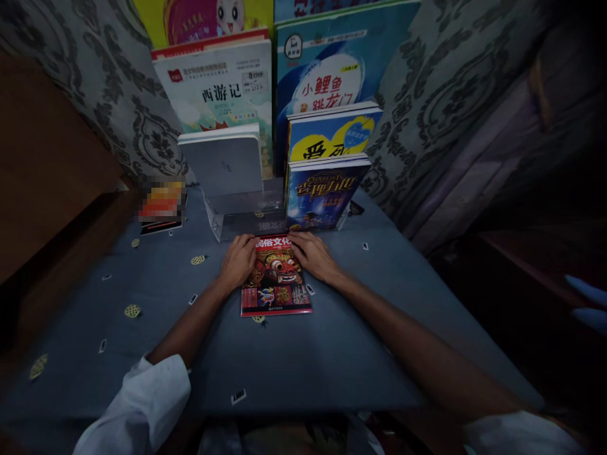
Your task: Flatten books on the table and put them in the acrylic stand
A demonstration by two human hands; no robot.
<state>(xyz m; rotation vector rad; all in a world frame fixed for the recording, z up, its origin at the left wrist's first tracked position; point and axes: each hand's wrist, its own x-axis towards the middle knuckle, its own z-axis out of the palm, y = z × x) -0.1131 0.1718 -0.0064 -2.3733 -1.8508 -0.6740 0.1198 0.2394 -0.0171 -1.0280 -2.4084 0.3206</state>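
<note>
A red-bordered book with a colourful mask on its cover lies on the grey-blue cloth, cover up. My left hand grips its upper left edge, fingers curled in toward the top corner. On the opposite side, my right hand holds the upper right edge, its fingertips over the top corner. The fingers partly cover the title line, and the undersides of both hands are hidden. Just beyond the book's top edge stands a clear tiered book stand. A dark blue book leans in its front right slot.
Behind, the stand bears a grey-white book, a yellow-and-blue book, a pale green book and larger teal books. A blurred-out orange item lies at left. Patterned curtain backs the table.
</note>
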